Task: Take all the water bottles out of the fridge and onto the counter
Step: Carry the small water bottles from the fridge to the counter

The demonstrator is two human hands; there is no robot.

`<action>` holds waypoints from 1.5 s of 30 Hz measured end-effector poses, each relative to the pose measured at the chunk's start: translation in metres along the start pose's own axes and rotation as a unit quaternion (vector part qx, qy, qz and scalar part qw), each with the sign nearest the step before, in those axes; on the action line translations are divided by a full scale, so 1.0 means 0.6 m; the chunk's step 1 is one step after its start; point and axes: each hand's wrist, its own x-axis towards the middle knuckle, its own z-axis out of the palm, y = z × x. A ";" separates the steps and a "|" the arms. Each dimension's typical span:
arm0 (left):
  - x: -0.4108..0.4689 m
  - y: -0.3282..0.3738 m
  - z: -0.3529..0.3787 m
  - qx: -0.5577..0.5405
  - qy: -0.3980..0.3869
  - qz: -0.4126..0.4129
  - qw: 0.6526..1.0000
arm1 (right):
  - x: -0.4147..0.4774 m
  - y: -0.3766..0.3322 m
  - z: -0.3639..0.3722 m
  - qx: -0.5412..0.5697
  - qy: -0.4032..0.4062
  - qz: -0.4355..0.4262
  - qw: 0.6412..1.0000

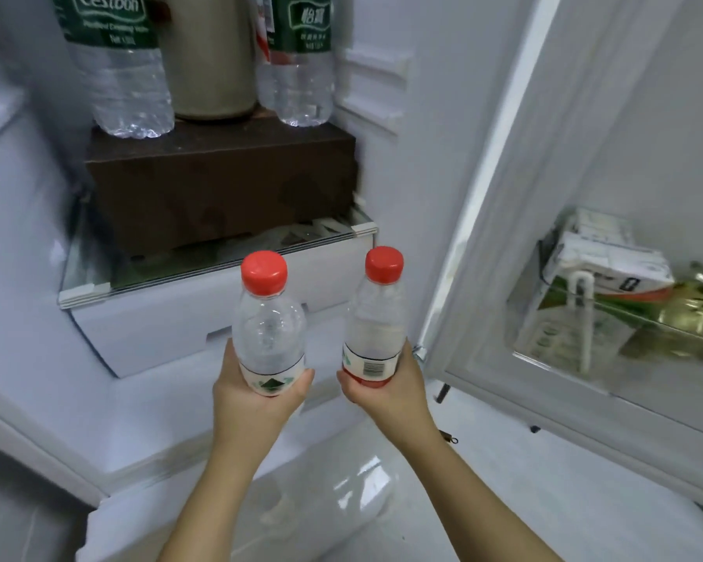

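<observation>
I stand at the open fridge. My left hand (256,403) grips the base of a small red-capped water bottle (269,326), held upright in front of the fridge drawer. My right hand (390,393) grips a second red-capped bottle (376,318) the same way, just to the right. Inside, two large green-labelled water bottles stand on a dark brown box (220,184): the left large bottle (118,71) and the right large bottle (301,62). Their tops are cut off by the frame.
A beige container (210,62) stands between the large bottles. The box rests on a glass shelf (98,285) above a white drawer (159,330). The open fridge door (544,196) at the right holds cartons (601,265) in its door rack. Glossy white floor lies below.
</observation>
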 end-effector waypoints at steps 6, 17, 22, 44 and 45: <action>-0.107 0.051 0.051 0.012 -0.065 0.000 0.998 | -0.114 -0.016 -0.110 0.020 0.043 -0.015 0.999; -0.372 0.167 0.201 -0.022 -0.262 0.024 0.965 | -0.373 -0.022 -0.366 0.010 0.207 -0.006 0.978; -0.472 0.208 0.266 -0.038 -0.322 0.059 0.944 | -0.472 -0.016 -0.464 -0.021 0.306 0.022 0.952; -0.731 0.325 0.705 -0.122 -0.577 0.075 0.804 | -0.661 0.052 -0.855 -0.117 0.571 0.088 0.808; -0.739 0.332 0.729 -0.128 -0.586 0.076 0.796 | -0.661 0.057 -0.876 -0.118 0.578 0.088 0.803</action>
